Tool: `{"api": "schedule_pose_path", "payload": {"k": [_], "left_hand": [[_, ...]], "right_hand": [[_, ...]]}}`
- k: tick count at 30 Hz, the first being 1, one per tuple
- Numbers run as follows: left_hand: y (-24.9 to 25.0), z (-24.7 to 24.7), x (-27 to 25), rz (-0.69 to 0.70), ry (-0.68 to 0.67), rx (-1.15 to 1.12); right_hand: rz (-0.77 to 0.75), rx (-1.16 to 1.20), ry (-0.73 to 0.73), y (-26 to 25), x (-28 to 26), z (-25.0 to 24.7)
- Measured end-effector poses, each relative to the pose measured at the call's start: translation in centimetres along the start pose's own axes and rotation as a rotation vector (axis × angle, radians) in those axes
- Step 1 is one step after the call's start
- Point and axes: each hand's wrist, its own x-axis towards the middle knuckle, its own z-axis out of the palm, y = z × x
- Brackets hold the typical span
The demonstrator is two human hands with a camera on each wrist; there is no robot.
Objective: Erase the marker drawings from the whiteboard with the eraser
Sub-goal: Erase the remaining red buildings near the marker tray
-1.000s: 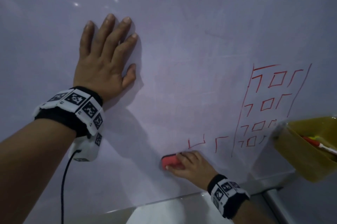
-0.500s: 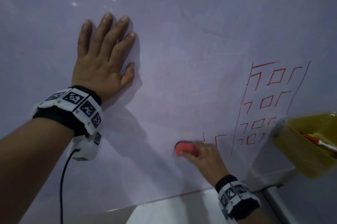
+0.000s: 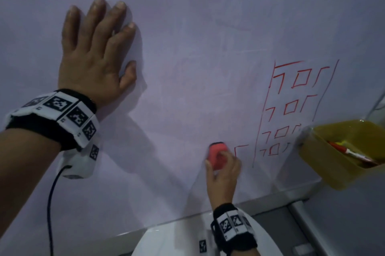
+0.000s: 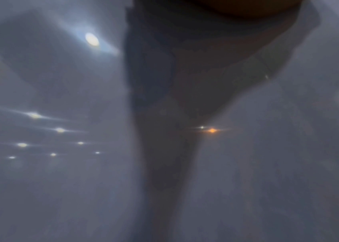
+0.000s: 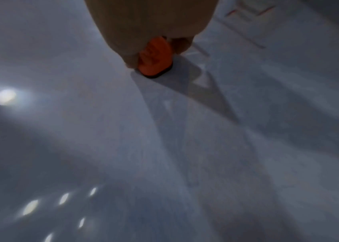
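My right hand (image 3: pixel 224 165) grips a small red eraser (image 3: pixel 216 154) and presses it flat on the whiteboard (image 3: pixel 198 57), low and centre. In the right wrist view the eraser (image 5: pixel 156 59) shows orange-red with a dark felt base under my fingers. A small red bracket mark (image 3: pixel 240 149) sits just right of the eraser. Further right is a red drawing of a tall frame with little squares (image 3: pixel 291 107). My left hand (image 3: pixel 93 53) lies flat and spread on the board, upper left. The left wrist view is blurred, showing only board and shadow.
A yellow bin (image 3: pixel 341 151) holding markers (image 3: pixel 352 152) is at the right edge, partly in front of the drawing's lower right. The board's grey bottom frame (image 3: pixel 270 201) runs below my right wrist. A black cable (image 3: pixel 50 203) hangs from my left wristband.
My right hand slid the eraser to the right and turned it upright. The red mark left of the bracket is gone. The left hand stayed flat in place.
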Motion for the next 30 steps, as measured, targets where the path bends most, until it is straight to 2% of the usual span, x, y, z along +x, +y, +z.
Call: {"api": "schedule_pose_path", "payload": {"k": [2,3,4,6,10,12,13,17,18,19,20,23,26,27,30], "left_hand": [[-0.1,0.2,-0.1,0.002,-0.002,-0.002],[0.0,0.2,-0.1,-0.001,-0.003,-0.007],[-0.1,0.3,0.0,-0.001,-0.002,-0.008],[-0.1,0.3,0.0,0.006,0.008,-0.014],[0.2,0.1,-0.3,-0.019,0.011,-0.072],[0.4,-0.1,-0.3,-0.041,-0.008,-0.106],[0.5,-0.1,-0.2,-0.052,-0.016,-0.120],[0.2,0.1,-0.4,-0.043,-0.018,-0.084],[0.2,0.1,-0.4,-0.035,-0.015,-0.077],[0.2,0.1,-0.3,-0.035,-0.015,-0.078],[0.2,0.0,-0.2,-0.041,-0.022,-0.083],[0.5,-0.3,-0.1,-0.056,-0.031,-0.086],[1.7,-0.1,0.8,-0.068,-0.006,-0.103],[2.4,0.2,1.5,-0.035,0.003,-0.104],[5.1,1.7,4.0,0.196,0.010,-0.051]], "right_hand": [[0.388,0.230,0.199,1.0,1.5,-0.8],[0.599,0.377,0.241,1.3,2.1,-1.1],[0.735,0.488,0.271,1.2,2.3,-1.2],[0.777,0.545,0.293,0.4,2.3,-1.0],[0.591,0.594,0.116,-2.4,2.8,0.3],[0.587,0.576,0.117,-2.3,2.8,0.7],[0.626,0.578,0.152,-1.6,2.5,0.5],[1.051,0.594,0.271,2.4,0.4,-0.5],[1.091,0.578,0.276,2.7,0.2,-0.6],[1.071,0.571,0.276,2.6,0.4,-0.8],[0.989,0.572,0.272,1.9,1.1,-1.0],[0.594,0.542,0.211,-2.5,5.2,-1.8],[0.242,0.319,0.210,-6.5,11.4,-3.7],[0.151,0.252,0.226,-7.1,13.4,-4.4],[-0.055,0.064,0.245,-6.9,18.3,-6.5]]}}
